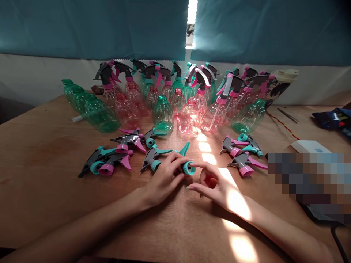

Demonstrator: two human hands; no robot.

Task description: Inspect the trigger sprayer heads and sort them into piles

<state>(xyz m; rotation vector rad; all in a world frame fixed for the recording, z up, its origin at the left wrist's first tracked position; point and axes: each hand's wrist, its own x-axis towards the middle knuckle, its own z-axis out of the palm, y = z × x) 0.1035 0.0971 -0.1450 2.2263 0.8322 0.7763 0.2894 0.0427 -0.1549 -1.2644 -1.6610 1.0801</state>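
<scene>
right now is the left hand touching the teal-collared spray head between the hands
Touching: the head view shows the left hand closed around the teal-collared spray head.

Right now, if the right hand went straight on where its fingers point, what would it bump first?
The right hand would probably meet the turquoise cap at the left hand first. Its index fingertip looks right beside it; touching or not is unclear.

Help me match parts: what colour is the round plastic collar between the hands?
The round plastic collar is turquoise, clearest in the head view.
</scene>
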